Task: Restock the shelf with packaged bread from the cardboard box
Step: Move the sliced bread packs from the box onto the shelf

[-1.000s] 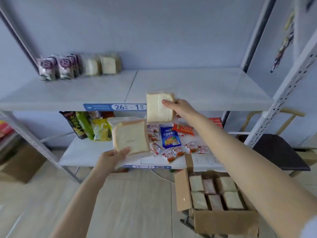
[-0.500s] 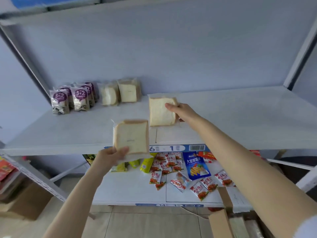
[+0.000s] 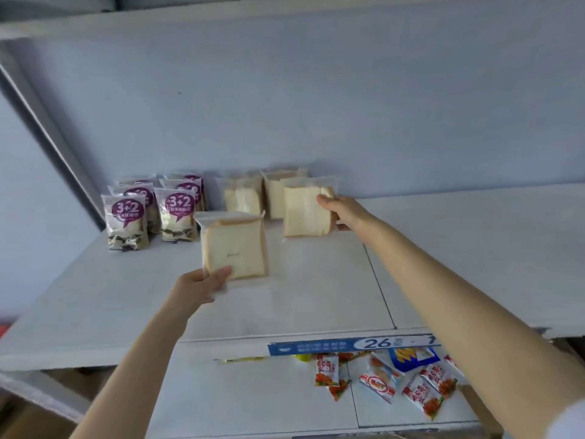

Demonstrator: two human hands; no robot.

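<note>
My left hand (image 3: 198, 288) grips the bottom corner of a clear-wrapped bread slice pack (image 3: 233, 247), held upright above the middle of the white shelf (image 3: 95, 299). My right hand (image 3: 343, 212) grips the right edge of a second bread pack (image 3: 305, 212), upright and low over the shelf, just in front of two bread packs (image 3: 243, 198) standing at the back. Whether its bottom touches the shelf I cannot tell. The cardboard box is out of view.
Several purple "3+2" packs (image 3: 126, 221) stand at the shelf's back left. A blue price strip (image 3: 332, 345) marks the front edge. Snack packets (image 3: 380, 380) lie on the lower shelf (image 3: 253, 400). A slanted grey upright (image 3: 47, 131) runs on the left.
Both hands have carried their bread packs up and back over the shelf. The right pack now sits near the rear bread row. The view has tilted up, and the box has left it.
</note>
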